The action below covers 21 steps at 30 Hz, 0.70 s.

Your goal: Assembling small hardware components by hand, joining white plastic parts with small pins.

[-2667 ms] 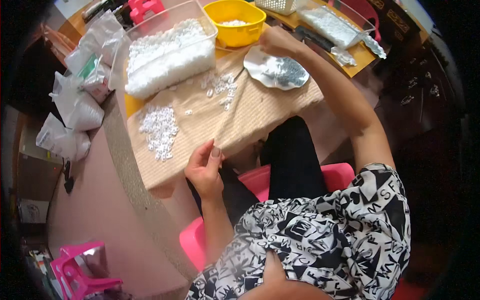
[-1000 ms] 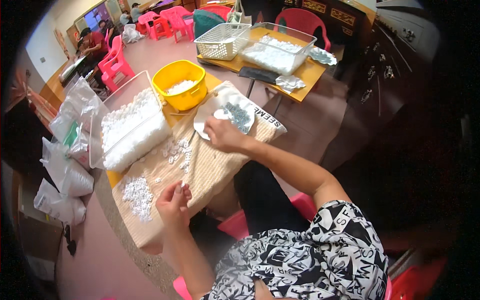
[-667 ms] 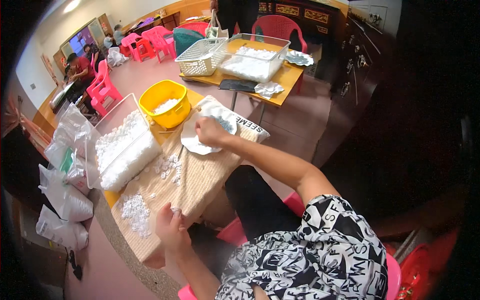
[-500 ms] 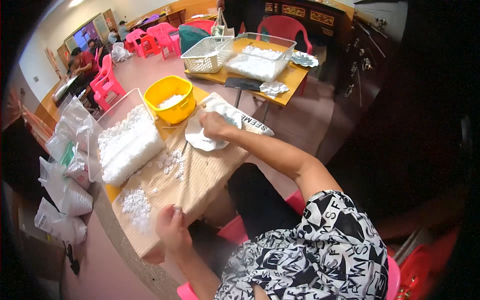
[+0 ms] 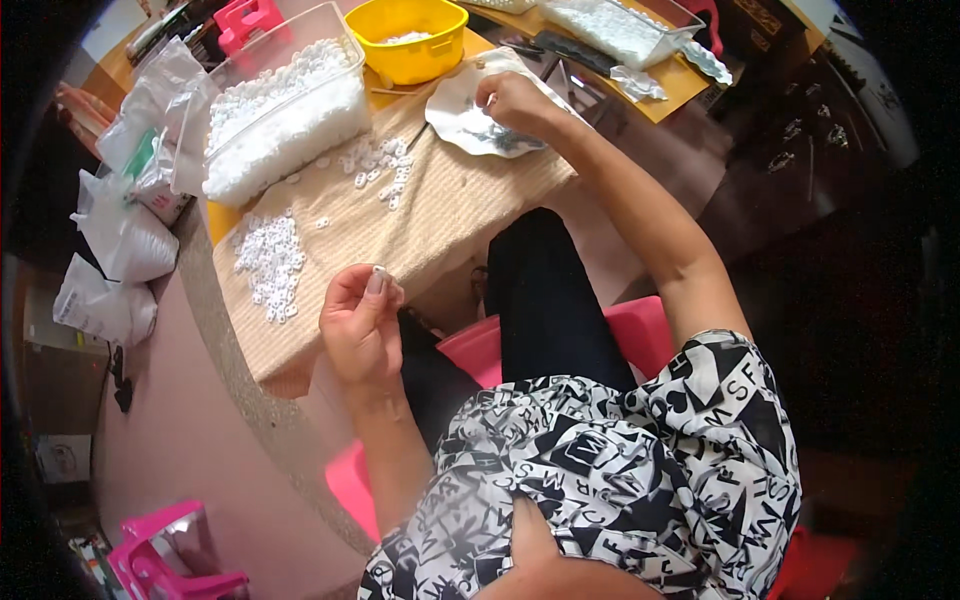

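Clearly, seen from the head camera, the left hand is raised over the near edge of the surface, thumb and forefinger pinched narrow on one small white bead. The right hand reaches out to a silvery dish at the far edge, fingers curled down into it; whether they have closed on anything I cannot tell. Loose white beads lie in one heap near the left side of the surface and in a second scatter further up, beside a clear tub full of the same. A yellow bowl stands behind.

The bead looks hard, smooth and nearly weightless, so it is likely to slip or roll off if loosely held. A fingertip pinch across its flat sides, as now, seems the sure hold.
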### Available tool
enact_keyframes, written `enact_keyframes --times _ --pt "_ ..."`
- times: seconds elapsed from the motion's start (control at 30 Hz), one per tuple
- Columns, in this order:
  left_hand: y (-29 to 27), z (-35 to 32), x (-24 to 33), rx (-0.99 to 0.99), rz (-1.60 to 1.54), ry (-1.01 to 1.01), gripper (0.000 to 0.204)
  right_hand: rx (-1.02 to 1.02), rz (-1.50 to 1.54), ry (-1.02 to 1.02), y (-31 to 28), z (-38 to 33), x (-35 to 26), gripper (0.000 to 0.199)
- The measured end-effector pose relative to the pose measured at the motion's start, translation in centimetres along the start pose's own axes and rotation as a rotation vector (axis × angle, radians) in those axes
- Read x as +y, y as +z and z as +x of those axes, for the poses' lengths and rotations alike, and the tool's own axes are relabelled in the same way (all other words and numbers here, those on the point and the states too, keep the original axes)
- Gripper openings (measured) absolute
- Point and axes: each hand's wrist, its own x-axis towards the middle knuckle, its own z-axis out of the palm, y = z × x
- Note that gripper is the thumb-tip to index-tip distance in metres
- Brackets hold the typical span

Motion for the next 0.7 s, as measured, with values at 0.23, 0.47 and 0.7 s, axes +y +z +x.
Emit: enact_keyframes --times 0.23,0.47,0.7 --pt "0.0 -0.2 0.0 0.012 0.024 -0.017 0.01 -0.107 -0.275 -0.156 0.4 -0.7 -1.8 0.018" --pt "0.5 -0.5 0.5 0.065 0.027 -0.056 0.011 -0.164 -0.348 -0.253 1.7 -0.2 -3.6 0.009" --pt "0.2 -0.5 0.1 0.069 0.025 -0.06 0.02 -0.144 -0.315 -0.284 2.7 0.0 -2.9 0.01"
